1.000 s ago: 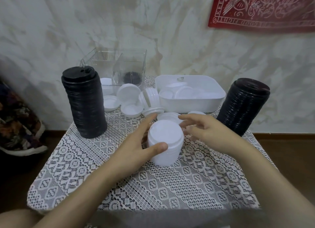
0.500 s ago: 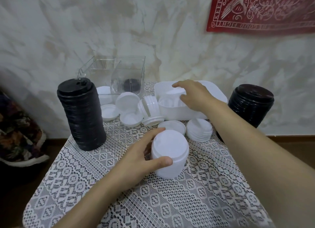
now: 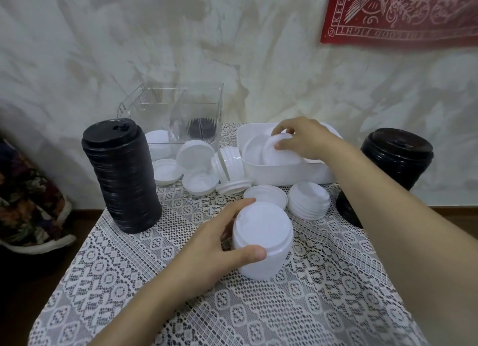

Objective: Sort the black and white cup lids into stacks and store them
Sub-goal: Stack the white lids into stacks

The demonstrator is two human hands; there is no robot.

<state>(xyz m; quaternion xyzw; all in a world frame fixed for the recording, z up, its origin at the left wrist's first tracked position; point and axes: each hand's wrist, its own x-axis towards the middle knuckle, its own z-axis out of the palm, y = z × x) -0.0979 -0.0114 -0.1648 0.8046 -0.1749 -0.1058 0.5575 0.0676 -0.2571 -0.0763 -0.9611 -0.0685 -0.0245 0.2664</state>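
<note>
A stack of white lids (image 3: 262, 244) stands in the middle of the lace-covered table. My left hand (image 3: 207, 250) grips it from the left, thumb across its front. My right hand (image 3: 302, 138) reaches into the white tray (image 3: 284, 175) at the back and pinches a white lid (image 3: 280, 153) lifted at an angle. A tall stack of black lids (image 3: 121, 175) stands at the left. Another black stack (image 3: 393, 159) stands at the right, partly behind my right forearm. Loose white lids (image 3: 199, 182) lie between the left black stack and the tray. A short white pile (image 3: 309, 200) sits before the tray.
A clear plastic box (image 3: 181, 112) with a divider stands against the wall at the back, a dark lid inside it. The table's left edge drops to a dark floor where a patterned shoe (image 3: 28, 216) lies. A red cloth (image 3: 401, 11) hangs on the wall.
My right hand moved from beside the middle white stack back into the white tray and took hold of a lid there. My left hand stayed on the middle stack.
</note>
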